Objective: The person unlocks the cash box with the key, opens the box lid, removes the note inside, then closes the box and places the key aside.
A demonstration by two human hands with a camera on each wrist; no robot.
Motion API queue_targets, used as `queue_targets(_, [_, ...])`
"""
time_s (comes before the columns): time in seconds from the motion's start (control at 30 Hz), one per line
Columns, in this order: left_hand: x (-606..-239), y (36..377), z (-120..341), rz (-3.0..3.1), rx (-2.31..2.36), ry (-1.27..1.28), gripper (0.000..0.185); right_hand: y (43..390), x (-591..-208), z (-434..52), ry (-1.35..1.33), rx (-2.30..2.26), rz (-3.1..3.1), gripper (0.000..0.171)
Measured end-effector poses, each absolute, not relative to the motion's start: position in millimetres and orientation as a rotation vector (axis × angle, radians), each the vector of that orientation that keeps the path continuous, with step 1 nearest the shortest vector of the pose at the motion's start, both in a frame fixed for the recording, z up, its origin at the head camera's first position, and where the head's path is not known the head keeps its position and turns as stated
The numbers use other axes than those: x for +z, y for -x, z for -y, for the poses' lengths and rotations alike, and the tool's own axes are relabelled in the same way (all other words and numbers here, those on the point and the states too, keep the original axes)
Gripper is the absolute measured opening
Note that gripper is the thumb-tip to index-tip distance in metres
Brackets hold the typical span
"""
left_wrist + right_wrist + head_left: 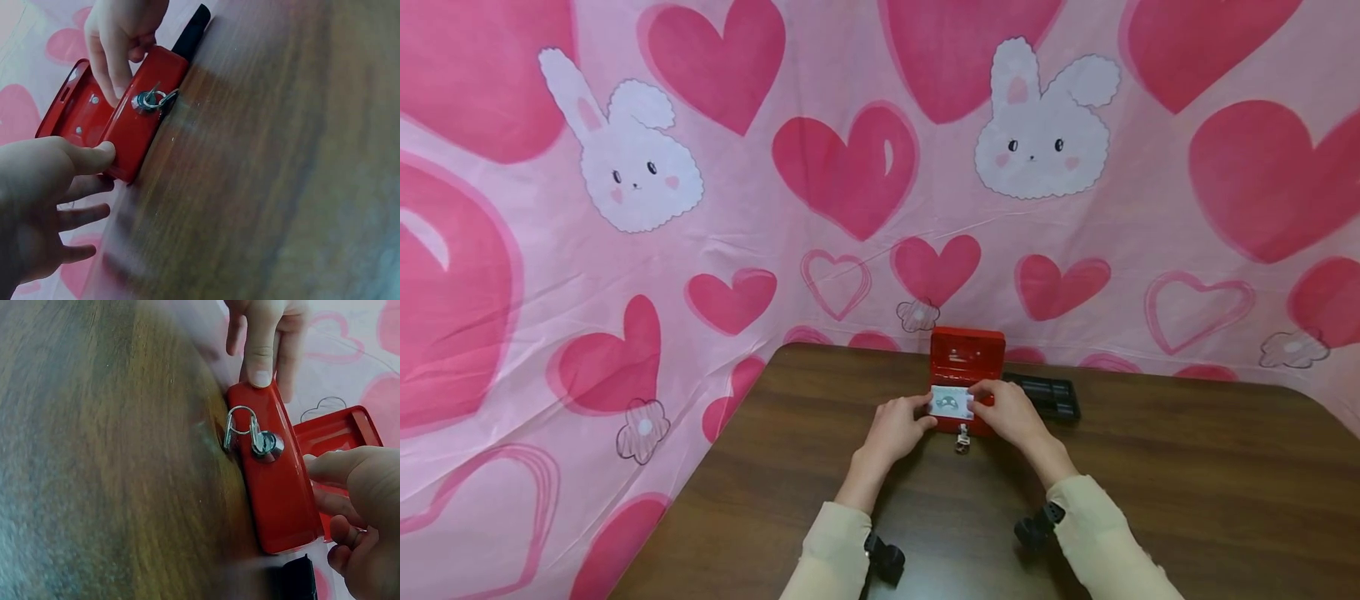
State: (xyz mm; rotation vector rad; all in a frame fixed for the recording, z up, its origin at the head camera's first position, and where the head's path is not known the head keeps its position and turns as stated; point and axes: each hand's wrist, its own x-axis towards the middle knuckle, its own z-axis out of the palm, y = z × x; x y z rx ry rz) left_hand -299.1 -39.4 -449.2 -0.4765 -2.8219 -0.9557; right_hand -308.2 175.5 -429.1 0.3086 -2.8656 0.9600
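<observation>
Only head cam shows both hands [951, 417] pinching a card [951, 403] over the red box [964, 358]; wrist cams show its key [257, 439].

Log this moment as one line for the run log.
left hand: holds banknote's left end | right hand: holds its right end | banknote: over open red cash box | key: in lock | black tray: right of box
</observation>
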Motion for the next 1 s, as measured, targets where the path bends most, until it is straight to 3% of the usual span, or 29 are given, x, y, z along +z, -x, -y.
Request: queue_targets(1.0, [-448.0,297.3,40.6,2.826,-1.036,0.454,0.045,308.0,-430.7,-162.3,-0.294,1.067,2.857,0.036])
